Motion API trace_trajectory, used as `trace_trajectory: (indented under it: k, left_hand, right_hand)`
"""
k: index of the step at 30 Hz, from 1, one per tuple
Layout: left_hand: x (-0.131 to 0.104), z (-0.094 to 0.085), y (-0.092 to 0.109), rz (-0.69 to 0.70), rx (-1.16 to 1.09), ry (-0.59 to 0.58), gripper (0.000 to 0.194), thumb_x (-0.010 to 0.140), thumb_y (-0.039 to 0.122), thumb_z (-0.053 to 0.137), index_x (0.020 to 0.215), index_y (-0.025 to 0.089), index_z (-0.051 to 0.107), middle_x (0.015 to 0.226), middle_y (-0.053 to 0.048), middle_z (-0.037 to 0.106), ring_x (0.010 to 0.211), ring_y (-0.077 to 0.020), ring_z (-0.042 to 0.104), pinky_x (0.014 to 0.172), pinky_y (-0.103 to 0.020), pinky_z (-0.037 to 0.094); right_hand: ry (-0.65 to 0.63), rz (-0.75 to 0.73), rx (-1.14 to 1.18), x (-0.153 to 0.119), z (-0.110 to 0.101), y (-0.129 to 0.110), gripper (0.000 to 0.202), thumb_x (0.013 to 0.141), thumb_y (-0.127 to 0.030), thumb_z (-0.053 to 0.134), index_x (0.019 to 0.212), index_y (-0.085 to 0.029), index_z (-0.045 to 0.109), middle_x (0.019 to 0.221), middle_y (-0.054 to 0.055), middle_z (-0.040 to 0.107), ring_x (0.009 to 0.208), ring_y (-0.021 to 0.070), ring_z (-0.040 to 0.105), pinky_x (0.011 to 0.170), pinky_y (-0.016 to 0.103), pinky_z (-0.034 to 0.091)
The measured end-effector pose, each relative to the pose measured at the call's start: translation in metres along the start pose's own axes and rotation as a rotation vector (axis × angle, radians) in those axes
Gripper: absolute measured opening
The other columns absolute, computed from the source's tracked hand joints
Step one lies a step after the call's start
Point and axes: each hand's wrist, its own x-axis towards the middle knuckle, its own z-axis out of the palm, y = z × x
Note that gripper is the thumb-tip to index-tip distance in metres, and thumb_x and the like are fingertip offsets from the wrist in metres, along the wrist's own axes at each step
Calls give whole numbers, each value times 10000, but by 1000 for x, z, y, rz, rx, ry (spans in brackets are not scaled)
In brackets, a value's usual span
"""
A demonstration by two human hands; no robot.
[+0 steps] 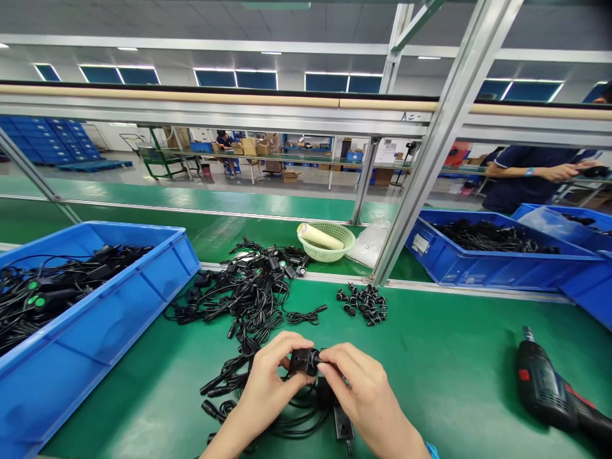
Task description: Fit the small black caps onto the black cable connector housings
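Note:
My left hand (275, 376) grips a small black box-shaped housing (301, 361) between thumb and fingers, just above the green bench. Against the round end of that housing, my right hand (358, 382) pinches a thin dark stem, mostly covered by the fingertips. Black cables (296, 424) lie under both hands, and a flat black in-line box (343, 424) shows below my right wrist. Beyond my hands is a heap of coiled black cables (258, 287) with plugs. To its right sits a small pile of black stemmed knobs (363, 303).
A blue bin (109, 312) of cables stands at left; another blue bin (497, 271) is at back right. A power drill (549, 382) lies at right. A green basket (329, 252) holds a pale roll. A metal post (430, 172) rises behind; a co-worker (526, 172) stands beyond.

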Motion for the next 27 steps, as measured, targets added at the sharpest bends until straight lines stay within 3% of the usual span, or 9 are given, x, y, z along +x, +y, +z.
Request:
trace_trajectory:
  k: [2, 7, 12, 16, 19, 21, 24, 27]
  left_hand:
    - [-2, 1, 0, 50, 40, 16, 380, 738, 46, 645, 1052, 257, 682, 1076, -34, 631, 952, -172, 609, 692, -225, 479]
    - [-6, 3, -1, 87, 69, 25, 416, 727, 15, 630, 1056, 265, 680, 1057, -19, 633, 919, -150, 609, 651, -202, 459]
    - [-8, 3, -5, 28, 71, 7, 420, 727, 46, 688, 1081, 272, 692, 1081, -31, 628, 929, -166, 616, 649, -209, 474]
    - [-10, 6, -3, 126, 92, 39, 387, 775, 54, 649, 1093, 274, 677, 1073, -28, 617, 907, -152, 619, 688, -214, 501]
    - [-10, 8, -1, 163, 91, 46, 381, 792, 55, 642, 1097, 283, 670, 1063, -21, 615, 913, -144, 619, 678, -199, 503]
    - [-10, 8, -2, 136, 87, 44, 379, 786, 67, 668, 1096, 285, 672, 1063, -19, 617, 907, -141, 618, 657, -190, 499]
    - [-10, 8, -3, 114, 98, 43, 363, 791, 75, 661, 1095, 272, 671, 1062, -28, 615, 889, -143, 617, 656, -199, 503]
    - [-8, 9, -5, 144, 123, 33, 359, 800, 74, 636, 1102, 266, 658, 1059, -31, 611, 886, -146, 614, 664, -211, 505]
  right_hand:
    - [2, -10, -77, 0, 4, 1, 78, 994, -170, 506, 950, -160, 569, 859, 14, 584, 733, 107, 539, 649, 250, 410]
    - [31, -30, -295, 0, 11, 4, 302, 1018, -260, 474, 736, -157, 501, 698, 16, 498, 619, 135, 429, 577, 290, 277]
    - [-19, -27, -191, -2, 12, 5, 216, 1035, -249, 438, 896, -154, 574, 830, 28, 572, 718, 134, 507, 639, 260, 336]
    - [58, -22, -299, -5, 18, 9, 375, 1045, -273, 419, 699, -154, 501, 651, 9, 504, 567, 118, 417, 570, 279, 248]
    - [-16, 118, -165, -8, 20, 13, 504, 1072, -296, 336, 611, -148, 476, 573, -4, 481, 499, 89, 395, 543, 275, 216]
    - [-82, 209, -17, -9, 19, 13, 468, 1067, -339, 349, 677, -153, 528, 627, -6, 521, 554, 82, 448, 563, 247, 253]
    - [-89, 171, 6, -12, 17, 12, 276, 1032, -315, 417, 837, -158, 534, 757, 6, 550, 673, 105, 471, 623, 232, 299]
    - [-70, 144, -91, -11, 19, 14, 338, 1047, -255, 345, 749, -155, 471, 701, 5, 506, 630, 114, 417, 604, 259, 270]
